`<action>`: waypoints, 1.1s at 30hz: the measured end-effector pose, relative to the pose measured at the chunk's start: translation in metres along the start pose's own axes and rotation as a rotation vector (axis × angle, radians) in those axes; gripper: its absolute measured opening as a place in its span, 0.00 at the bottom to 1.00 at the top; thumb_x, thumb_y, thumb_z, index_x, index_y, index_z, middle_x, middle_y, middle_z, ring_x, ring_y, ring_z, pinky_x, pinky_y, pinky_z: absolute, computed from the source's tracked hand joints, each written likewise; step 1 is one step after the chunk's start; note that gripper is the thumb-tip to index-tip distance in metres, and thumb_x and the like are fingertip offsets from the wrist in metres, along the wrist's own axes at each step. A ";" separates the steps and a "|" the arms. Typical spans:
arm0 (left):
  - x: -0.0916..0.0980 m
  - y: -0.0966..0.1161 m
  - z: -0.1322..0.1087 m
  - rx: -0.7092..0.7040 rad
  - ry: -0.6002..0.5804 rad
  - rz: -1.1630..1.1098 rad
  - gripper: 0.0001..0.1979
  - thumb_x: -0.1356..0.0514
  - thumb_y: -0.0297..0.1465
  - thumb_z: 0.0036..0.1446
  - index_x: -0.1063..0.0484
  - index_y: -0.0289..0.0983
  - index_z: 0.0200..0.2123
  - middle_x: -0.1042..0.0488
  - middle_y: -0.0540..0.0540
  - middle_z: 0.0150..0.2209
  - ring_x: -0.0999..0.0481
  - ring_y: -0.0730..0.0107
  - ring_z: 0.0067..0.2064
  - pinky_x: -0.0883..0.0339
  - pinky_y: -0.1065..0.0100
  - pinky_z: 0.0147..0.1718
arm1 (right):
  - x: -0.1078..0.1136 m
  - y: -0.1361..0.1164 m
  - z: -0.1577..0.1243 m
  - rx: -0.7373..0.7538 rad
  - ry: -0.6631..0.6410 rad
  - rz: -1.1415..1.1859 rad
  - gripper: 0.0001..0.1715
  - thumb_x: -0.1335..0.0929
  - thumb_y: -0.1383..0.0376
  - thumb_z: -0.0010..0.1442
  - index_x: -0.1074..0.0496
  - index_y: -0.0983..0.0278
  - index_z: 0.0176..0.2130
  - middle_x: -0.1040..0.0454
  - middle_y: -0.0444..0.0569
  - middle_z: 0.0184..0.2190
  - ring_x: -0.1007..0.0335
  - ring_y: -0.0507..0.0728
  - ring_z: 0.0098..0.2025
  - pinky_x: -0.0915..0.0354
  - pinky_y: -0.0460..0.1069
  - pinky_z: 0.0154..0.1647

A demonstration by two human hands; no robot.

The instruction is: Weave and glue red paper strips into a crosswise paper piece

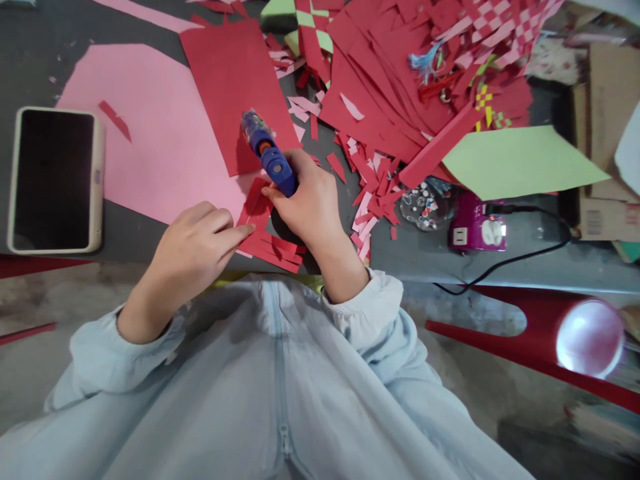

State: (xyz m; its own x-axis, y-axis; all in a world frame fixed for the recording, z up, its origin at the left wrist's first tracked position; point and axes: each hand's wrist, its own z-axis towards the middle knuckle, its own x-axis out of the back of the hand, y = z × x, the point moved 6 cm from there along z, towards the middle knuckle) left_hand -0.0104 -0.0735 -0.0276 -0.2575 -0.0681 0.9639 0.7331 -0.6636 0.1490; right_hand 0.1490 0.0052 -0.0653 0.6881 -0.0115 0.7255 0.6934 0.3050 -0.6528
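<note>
My right hand [313,197] is wrapped round a blue glue gun [277,168], which has an orange part and a shiny, multicoloured far end. That end points away from me over a red paper sheet [227,80]. Close to the table's front edge lie red paper strips [273,248], partly crossing one another. My left hand [197,247] is curled, its index fingertip on these strips; its thumb is mostly hidden. Beneath both hands' work spot, a large pink paper sheet [155,127] extends to the left.
A phone [55,180] lies at the left. Red paper sheets and strips [375,87] are heaped at the back. On the right are a green sheet [520,160], a dish of small beads [425,205] and a purple power socket [477,227] with a black cord [525,257] over the edge.
</note>
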 end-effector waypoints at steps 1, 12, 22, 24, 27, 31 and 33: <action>0.000 0.000 -0.001 -0.007 -0.004 0.008 0.18 0.50 0.30 0.71 0.19 0.39 0.44 0.27 0.45 0.30 0.29 0.63 0.34 0.33 0.62 0.35 | 0.000 0.000 0.000 0.003 0.001 0.006 0.16 0.33 0.61 0.61 0.34 0.57 0.50 0.21 0.47 0.44 0.23 0.64 0.50 0.29 0.63 0.56; 0.004 -0.001 -0.001 0.075 0.006 -0.089 0.12 0.46 0.33 0.70 0.23 0.37 0.40 0.24 0.43 0.33 0.26 0.60 0.37 0.30 0.60 0.39 | 0.001 -0.001 0.001 0.002 0.011 0.002 0.15 0.31 0.59 0.61 0.33 0.57 0.48 0.21 0.48 0.45 0.24 0.65 0.53 0.29 0.63 0.56; 0.004 -0.008 0.003 0.114 -0.060 -0.081 0.18 0.48 0.34 0.69 0.22 0.39 0.53 0.28 0.38 0.42 0.29 0.54 0.45 0.29 0.53 0.45 | 0.005 -0.002 0.003 0.021 0.027 0.007 0.15 0.29 0.60 0.59 0.32 0.57 0.45 0.20 0.46 0.41 0.21 0.64 0.46 0.25 0.64 0.51; 0.005 -0.007 0.004 0.100 -0.068 -0.053 0.18 0.48 0.35 0.70 0.22 0.40 0.54 0.28 0.38 0.41 0.30 0.54 0.44 0.29 0.54 0.44 | 0.005 -0.002 0.003 0.016 0.024 0.013 0.16 0.29 0.60 0.58 0.32 0.58 0.46 0.20 0.46 0.41 0.21 0.65 0.46 0.26 0.64 0.51; 0.006 -0.005 0.004 0.079 -0.065 -0.008 0.18 0.48 0.35 0.71 0.21 0.43 0.54 0.28 0.39 0.41 0.30 0.56 0.42 0.30 0.55 0.42 | 0.004 -0.001 0.002 0.005 0.027 0.023 0.16 0.29 0.60 0.58 0.32 0.57 0.46 0.20 0.46 0.41 0.22 0.65 0.47 0.26 0.64 0.52; 0.006 -0.004 0.003 0.055 -0.088 -0.004 0.17 0.48 0.35 0.71 0.21 0.44 0.54 0.27 0.40 0.40 0.29 0.57 0.41 0.30 0.56 0.41 | 0.003 -0.001 0.002 0.003 0.025 0.019 0.15 0.29 0.60 0.59 0.33 0.57 0.45 0.20 0.46 0.41 0.22 0.65 0.47 0.26 0.64 0.52; 0.006 -0.004 0.003 0.045 -0.089 -0.006 0.17 0.47 0.34 0.70 0.21 0.44 0.53 0.27 0.40 0.39 0.29 0.57 0.41 0.30 0.56 0.41 | 0.003 -0.002 0.002 0.006 0.025 0.011 0.15 0.30 0.60 0.59 0.33 0.57 0.46 0.20 0.46 0.41 0.21 0.65 0.47 0.26 0.64 0.52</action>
State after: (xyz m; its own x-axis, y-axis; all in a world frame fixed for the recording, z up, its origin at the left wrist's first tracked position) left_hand -0.0130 -0.0692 -0.0217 -0.2065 0.0033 0.9784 0.7596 -0.6297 0.1625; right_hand 0.1496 0.0063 -0.0614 0.7010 -0.0315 0.7125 0.6843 0.3109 -0.6596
